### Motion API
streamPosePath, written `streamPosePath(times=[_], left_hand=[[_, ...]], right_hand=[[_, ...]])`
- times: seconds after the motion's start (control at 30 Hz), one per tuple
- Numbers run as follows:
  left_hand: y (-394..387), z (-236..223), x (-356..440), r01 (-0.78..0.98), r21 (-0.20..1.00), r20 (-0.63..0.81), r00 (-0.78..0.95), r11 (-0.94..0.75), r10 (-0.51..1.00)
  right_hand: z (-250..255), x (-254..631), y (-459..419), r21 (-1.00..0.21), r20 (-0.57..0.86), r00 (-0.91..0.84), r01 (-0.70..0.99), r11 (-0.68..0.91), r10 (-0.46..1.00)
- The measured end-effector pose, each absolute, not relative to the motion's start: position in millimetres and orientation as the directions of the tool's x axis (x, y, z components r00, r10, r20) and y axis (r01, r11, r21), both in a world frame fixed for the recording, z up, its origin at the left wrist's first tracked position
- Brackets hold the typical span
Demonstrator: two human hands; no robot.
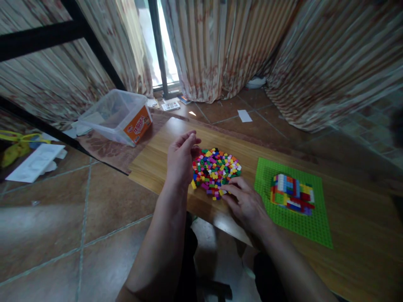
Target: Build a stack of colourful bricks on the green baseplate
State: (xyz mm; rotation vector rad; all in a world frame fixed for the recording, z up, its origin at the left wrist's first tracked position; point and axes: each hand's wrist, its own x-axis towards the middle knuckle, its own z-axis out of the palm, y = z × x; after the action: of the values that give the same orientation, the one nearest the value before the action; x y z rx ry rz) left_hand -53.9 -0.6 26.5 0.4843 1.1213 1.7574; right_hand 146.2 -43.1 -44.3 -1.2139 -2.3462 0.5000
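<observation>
A heap of small multicoloured toy building bricks (215,170) lies on the wooden table. My left hand (181,157) is at the heap's left edge, its fingers curled in towards the thumb; whatever they may hold is hidden. At the near right edge of the heap, my right hand (247,201) has its thumb and forefinger tips around a small yellow toy brick (221,192). To the right, a green studded baseplate (261,180) carries a low, multicoloured brick build (292,193).
The wooden table (355,226) runs from left to lower right. Beyond its left end, a clear plastic tub (108,126) with an orange label sits on the floor. White packaging (34,163) lies far left. A dark metal frame (94,54) and curtains (226,46) stand behind.
</observation>
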Motion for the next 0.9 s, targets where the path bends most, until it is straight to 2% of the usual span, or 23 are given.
streamPosePath(times=[0.2,0.43,0.6,0.9], left_hand=[[-1.5,27.1,-60.1,-0.523,0.843,-0.167,-0.481,-0.128,0.861],[-2.8,27.1,-65.3,-0.569,0.809,-0.189,-0.490,-0.148,0.851],[-4.4,30.7,-66.7,-0.586,0.794,-0.194,-0.500,-0.165,0.844],[-9.2,34.4,-74.3,-0.602,0.783,-0.199,-0.480,-0.156,0.854]], right_hand=[[-45.9,147.3,-41.4,-0.486,0.221,-0.472,0.705,0.516,0.853],[-43.8,125.3,-41.9,-0.500,0.423,-0.360,0.673,0.546,0.831],[-44.1,81.1,-56.0,-0.508,0.469,-0.423,0.589,0.629,0.775],[-54.3,48.5,-64.3,-0.305,0.427,-0.401,0.780,0.546,0.811]])
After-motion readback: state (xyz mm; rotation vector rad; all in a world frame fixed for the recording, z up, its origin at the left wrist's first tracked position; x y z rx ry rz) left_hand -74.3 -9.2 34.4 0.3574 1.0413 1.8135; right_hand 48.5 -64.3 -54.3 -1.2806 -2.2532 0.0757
